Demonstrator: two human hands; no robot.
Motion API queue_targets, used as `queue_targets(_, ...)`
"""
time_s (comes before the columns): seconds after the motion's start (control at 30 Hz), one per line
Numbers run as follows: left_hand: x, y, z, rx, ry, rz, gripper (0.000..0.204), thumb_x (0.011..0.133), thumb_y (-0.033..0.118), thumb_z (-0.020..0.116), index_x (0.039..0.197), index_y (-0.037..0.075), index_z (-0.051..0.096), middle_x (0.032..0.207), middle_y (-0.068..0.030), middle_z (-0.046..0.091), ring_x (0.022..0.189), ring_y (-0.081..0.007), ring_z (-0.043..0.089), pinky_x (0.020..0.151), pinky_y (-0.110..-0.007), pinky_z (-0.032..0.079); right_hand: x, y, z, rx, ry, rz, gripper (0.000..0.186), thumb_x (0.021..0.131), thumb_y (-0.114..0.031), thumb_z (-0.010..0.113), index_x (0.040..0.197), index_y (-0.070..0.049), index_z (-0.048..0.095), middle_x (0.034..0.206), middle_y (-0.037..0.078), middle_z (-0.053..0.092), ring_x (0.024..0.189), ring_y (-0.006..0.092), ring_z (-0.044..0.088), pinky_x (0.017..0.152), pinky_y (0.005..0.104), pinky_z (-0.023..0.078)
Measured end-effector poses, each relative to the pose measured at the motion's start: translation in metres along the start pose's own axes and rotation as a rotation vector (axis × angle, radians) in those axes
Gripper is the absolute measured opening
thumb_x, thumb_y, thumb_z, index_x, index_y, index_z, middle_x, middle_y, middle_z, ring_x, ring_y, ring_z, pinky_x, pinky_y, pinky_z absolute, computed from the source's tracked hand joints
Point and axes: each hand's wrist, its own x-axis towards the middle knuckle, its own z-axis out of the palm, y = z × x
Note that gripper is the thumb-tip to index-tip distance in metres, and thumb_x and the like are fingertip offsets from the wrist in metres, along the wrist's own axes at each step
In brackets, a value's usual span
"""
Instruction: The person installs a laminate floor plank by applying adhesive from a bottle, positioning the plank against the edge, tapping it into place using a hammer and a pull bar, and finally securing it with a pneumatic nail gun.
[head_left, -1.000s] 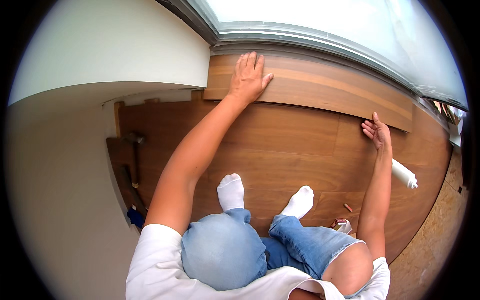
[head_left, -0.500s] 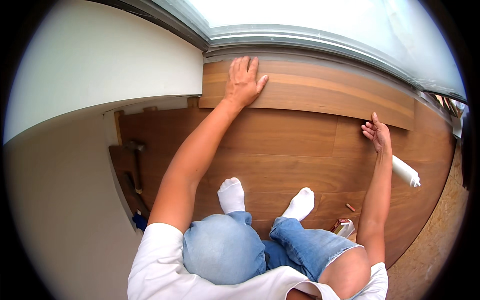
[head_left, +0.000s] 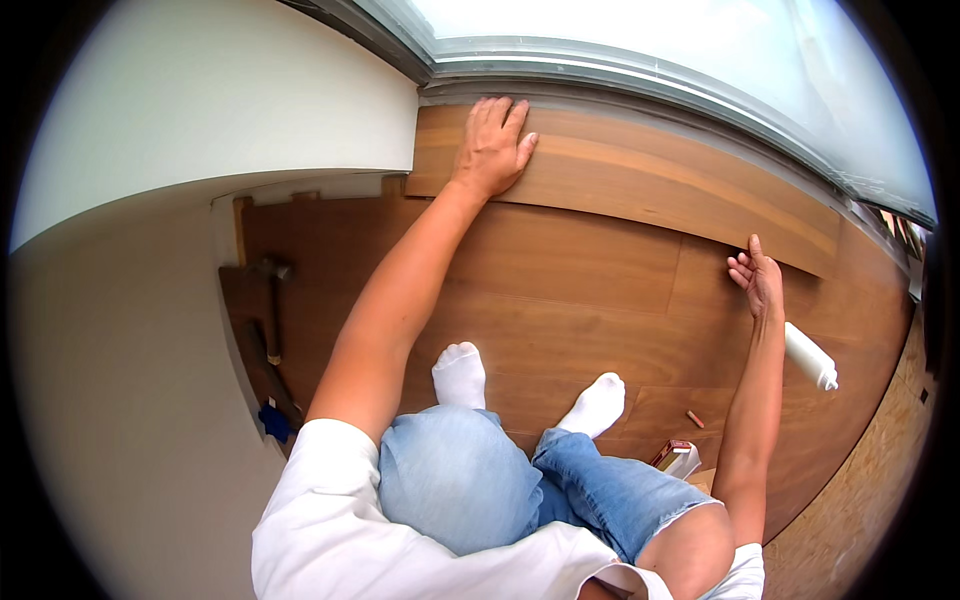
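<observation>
A long brown wooden floorboard [head_left: 640, 175] lies along the base of the window frame, over the laid wood flooring. Its near edge casts a dark shadow on the boards. My left hand [head_left: 493, 150] rests on its left part with the fingers spread, fingertips toward the far edge. At the near edge, by the right end, my right hand [head_left: 758, 280] is turned palm up. Its thumb reaches the board's edge while the other fingers curl loosely just short of it, gripping nothing that I can see.
A hammer [head_left: 271, 310] lies by the left wall. A white bottle [head_left: 811, 357] lies beside my right forearm. Near my feet are a small reddish stick [head_left: 695, 419] and a small box [head_left: 672, 455]. A white wall block [head_left: 230, 100] borders the board's left end.
My view has shifted slightly. Both hands keep nearly the same places on and beside the floorboard, and the right thumb still touches its near edge.
</observation>
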Motion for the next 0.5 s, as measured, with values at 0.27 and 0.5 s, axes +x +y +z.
queue_targets(0.27, -0.027, -0.016, 0.026, 0.102, -0.207, -0.072, 0.051, 0.103, 0.029, 0.056, 0.148, 0.005, 0.052, 0.145, -0.0247, 0.052, 0.135, -0.0422, 0.046, 0.115, -0.051, 0.034, 0.018, -0.021, 0.013, -0.152, -0.040, 0.075, 0.042, 0.099, -0.031, 0.069, 0.101, 0.011, 0.064, 0.084, 0.019, 0.073, 0.071, 0.0282, 0.076, 0.055, 0.0334, 0.063)
queue_targets(0.5, -0.021, 0.000, 0.034, 0.130, -0.205, 0.019, 0.053, 0.105, 0.034, 0.055, 0.150, 0.006, 0.049, 0.145, -0.0233, 0.052, 0.137, -0.0407, 0.045, 0.117, -0.050, 0.033, -0.001, -0.012, 0.009, -0.403, 0.028, 0.005, 0.028, 0.096, -0.021, 0.065, 0.086, 0.005, 0.068, 0.076, 0.015, 0.074, 0.068, 0.0241, 0.076, 0.056, 0.0344, 0.060)
